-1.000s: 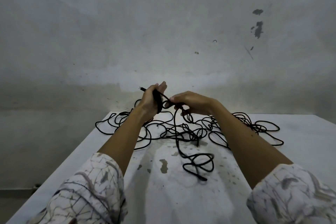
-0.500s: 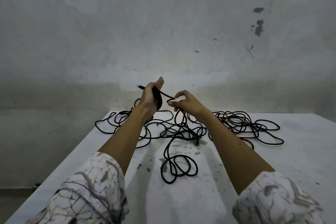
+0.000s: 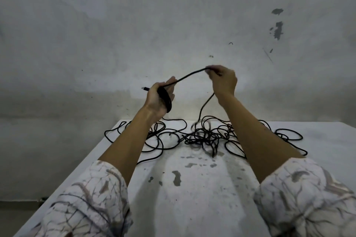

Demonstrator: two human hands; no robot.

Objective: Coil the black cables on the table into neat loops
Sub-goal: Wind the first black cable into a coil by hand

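Since half a second ago my right hand (image 3: 222, 81) has gone up and to the right, well above the table (image 3: 327, 140), pulling a length of black cable (image 3: 189, 75) taut-ish between both hands; the small loop that lay near me on the table is gone, dragged back into the tangle (image 3: 204, 136). Left hand (image 3: 159, 98) grips the coil (image 3: 165, 98) made so far, several turns bunched in the palm, fingers curled round it, plug end (image 3: 144, 88) poking out left. Right hand pinches the cable at its fingertips, rest of hand loosely curled. Span runs from coil up and right to the pinch, a shallow arch, then drops from under the right hand straight down into the tangle at the far middle of the table. More loose loops spread left and right of the tangle, some under my forearms. Key relation: free span lies right of the coil, long axis roughly left-right, right hand higher and farther out than left. Next move, I'd guess, is bringing the right hand across to the left to lay another turn on the coil. Risk: trailing part snags in the tangle. Most of the cable not yet coiled.
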